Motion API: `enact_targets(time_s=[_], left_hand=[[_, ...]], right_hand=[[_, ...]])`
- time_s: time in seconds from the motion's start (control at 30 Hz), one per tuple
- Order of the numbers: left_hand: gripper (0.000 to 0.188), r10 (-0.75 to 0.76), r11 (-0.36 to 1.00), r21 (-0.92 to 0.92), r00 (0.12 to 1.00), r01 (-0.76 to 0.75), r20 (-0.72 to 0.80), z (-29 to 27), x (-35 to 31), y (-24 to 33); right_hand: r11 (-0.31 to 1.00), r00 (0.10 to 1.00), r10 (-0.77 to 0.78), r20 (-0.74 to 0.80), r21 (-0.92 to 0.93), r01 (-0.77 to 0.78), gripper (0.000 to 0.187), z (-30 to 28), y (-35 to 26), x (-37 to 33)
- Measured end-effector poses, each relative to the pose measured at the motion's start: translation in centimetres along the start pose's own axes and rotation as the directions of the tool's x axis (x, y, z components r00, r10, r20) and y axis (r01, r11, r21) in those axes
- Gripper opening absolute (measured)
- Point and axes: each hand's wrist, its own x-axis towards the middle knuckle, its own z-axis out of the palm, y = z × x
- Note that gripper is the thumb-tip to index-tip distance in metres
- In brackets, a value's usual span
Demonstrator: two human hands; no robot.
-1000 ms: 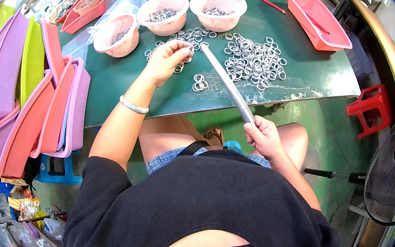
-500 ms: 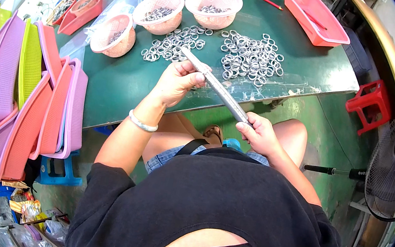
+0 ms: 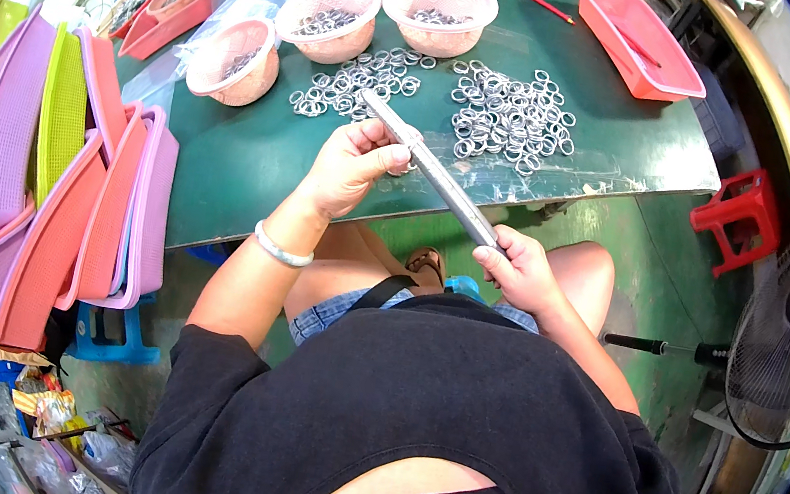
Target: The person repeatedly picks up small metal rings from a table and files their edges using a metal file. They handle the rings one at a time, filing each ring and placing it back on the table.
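Note:
A grey metal ring mandrel (image 3: pixel 445 181) slants between my hands above the table's near edge, its narrow end pointing up and left. My right hand (image 3: pixel 523 270) is closed round its thick lower end. Farther up, thumb and fingers of my left hand (image 3: pixel 358 163) pinch what looks like a metal ring (image 3: pixel 413 140) on the mandrel, mostly hidden by the fingers. Just beyond the mandrel's tip lies a loose pile of silver rings (image 3: pixel 347 87). To its right is a bigger pile of rings (image 3: pixel 509 117).
Three pink baskets (image 3: pixel 439 6) holding small metal parts stand behind the piles on the green table (image 3: pixel 622 142). A red tray (image 3: pixel 686 81) and a red pencil (image 3: pixel 538 1) lie farther back. Stacked plastic baskets (image 3: pixel 50 188) crowd the left; a fan (image 3: pixel 787 333) and red stool (image 3: pixel 744 220) stand right.
The view has shifted slightly, so the table and its contents sit a little farther right. Both hands keep nearly the same hold on the mandrel.

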Motion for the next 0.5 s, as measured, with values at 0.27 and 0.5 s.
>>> enact_targets(time_s=[0.27,0.5], left_hand=[[0.011,0.284,0.916,-0.237,0.941,-0.323,-0.184,-3.9,2.4,4.2],[0.03,0.782,0.341,0.917,0.479,0.207,-0.399,-13.7,3.3,8.9]], right_hand=[[0.999,0.999,-0.023,0.03,-0.046,0.024,0.02,0.2,-0.6,0.1],[0.99,0.999,0.02,0.029,0.141,-0.024,0.021,0.2,0.9,0.0]])
